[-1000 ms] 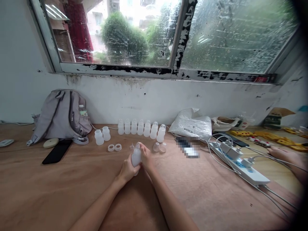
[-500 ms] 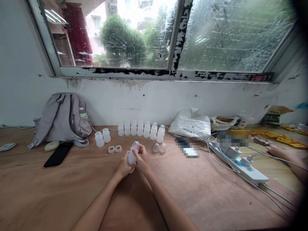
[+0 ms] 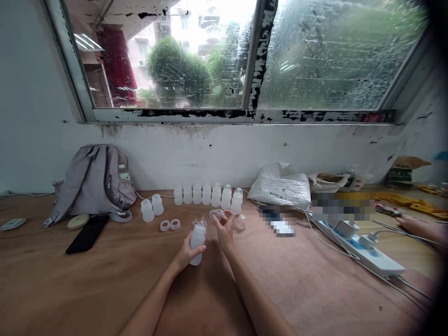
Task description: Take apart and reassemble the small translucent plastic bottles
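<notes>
My left hand (image 3: 188,252) is wrapped round a frosted white baby bottle (image 3: 198,239), held nearly upright just over the table. A clear, uneven piece (image 3: 199,222) tops the bottle; its exact shape is hard to make out. To the right, my right hand (image 3: 225,228) pinches a clear dome cap (image 3: 217,214), tilted and apart from the bottle. Beside that hand, a clear cap (image 3: 240,222) rests on the table. Two white rings (image 3: 170,225) lie left of the bottle, and two open bottles (image 3: 152,208) stand behind them. Several capped bottles (image 3: 206,193) form a row near the wall.
A grey backpack (image 3: 93,182) and a black phone (image 3: 87,234) are at left. A silver plastic parcel (image 3: 280,186) lies at back right. The white power strip (image 3: 374,259) and its cables run along the right. Another person's hand (image 3: 413,226) is at far right.
My hands have moved apart. The clear dome no longer covers the held bottle, and my right hand has shifted right with a clear cap. My left hand keeps the bottle.
</notes>
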Action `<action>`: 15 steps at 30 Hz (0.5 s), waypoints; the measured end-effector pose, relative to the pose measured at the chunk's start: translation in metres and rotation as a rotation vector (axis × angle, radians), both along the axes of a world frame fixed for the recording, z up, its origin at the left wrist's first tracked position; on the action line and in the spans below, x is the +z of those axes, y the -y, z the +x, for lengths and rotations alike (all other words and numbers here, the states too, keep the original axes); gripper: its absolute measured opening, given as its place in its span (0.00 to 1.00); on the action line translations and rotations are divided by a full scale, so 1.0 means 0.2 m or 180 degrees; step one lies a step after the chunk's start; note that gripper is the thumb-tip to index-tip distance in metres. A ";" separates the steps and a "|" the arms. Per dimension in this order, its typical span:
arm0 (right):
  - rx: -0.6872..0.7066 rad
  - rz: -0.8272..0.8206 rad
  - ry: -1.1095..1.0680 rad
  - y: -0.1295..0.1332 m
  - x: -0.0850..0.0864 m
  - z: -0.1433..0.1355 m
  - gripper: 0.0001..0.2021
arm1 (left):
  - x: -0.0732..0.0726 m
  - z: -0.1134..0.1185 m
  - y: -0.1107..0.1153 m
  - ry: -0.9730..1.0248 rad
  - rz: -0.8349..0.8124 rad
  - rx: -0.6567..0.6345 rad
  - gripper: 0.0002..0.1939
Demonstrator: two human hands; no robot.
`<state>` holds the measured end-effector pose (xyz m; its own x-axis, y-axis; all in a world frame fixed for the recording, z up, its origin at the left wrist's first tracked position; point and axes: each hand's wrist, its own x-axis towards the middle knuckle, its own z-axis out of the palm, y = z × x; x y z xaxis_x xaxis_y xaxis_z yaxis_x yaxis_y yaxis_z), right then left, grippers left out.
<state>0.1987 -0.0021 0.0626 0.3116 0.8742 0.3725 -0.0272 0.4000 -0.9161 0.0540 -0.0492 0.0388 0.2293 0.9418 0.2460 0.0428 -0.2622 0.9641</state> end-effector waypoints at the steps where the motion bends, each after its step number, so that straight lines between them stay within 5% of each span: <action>1: -0.0208 0.0039 0.0333 -0.01 -0.01 0.00 0.24 | 0.00 0.00 0.00 0.0000 0.0009 0.0003 0.26; 9: -0.1057 -0.0172 0.3856 -0.13 -0.04 0.14 0.14 | 0.01 0.00 0.02 -0.0381 0.0227 -0.0032 0.24; 15: -0.1029 -0.0709 0.4609 -0.16 -0.06 0.23 0.16 | 0.01 0.00 0.03 -0.0552 0.0351 0.0035 0.19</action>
